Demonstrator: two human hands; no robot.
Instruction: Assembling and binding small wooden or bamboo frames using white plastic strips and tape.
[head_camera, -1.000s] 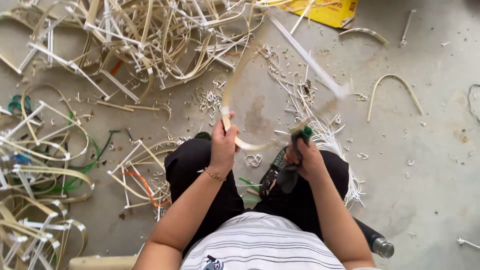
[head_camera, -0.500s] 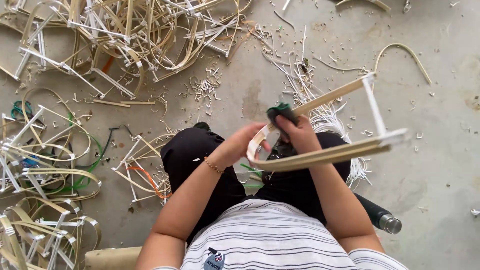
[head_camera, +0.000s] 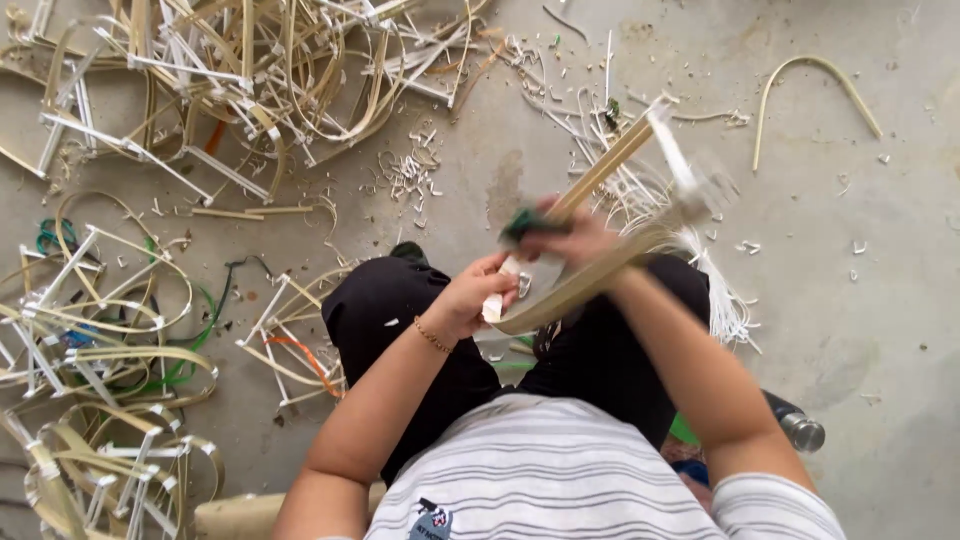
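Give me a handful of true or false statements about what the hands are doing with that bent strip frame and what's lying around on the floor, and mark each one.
1. The left hand has its grip on the lower end of the pale tan bent strip frame. True.
2. The right hand is resting empty on the grey concrete floor. False: it is raised over the lap, closed on the frame together with something dark green.
3. A tangled heap of pale bent strips and white sticks lies at the upper left. True.
4. The person wears a thin gold bracelet on the right wrist. False: it is on the left wrist.
5. A single curved pale strip lies alone at the upper right. True.
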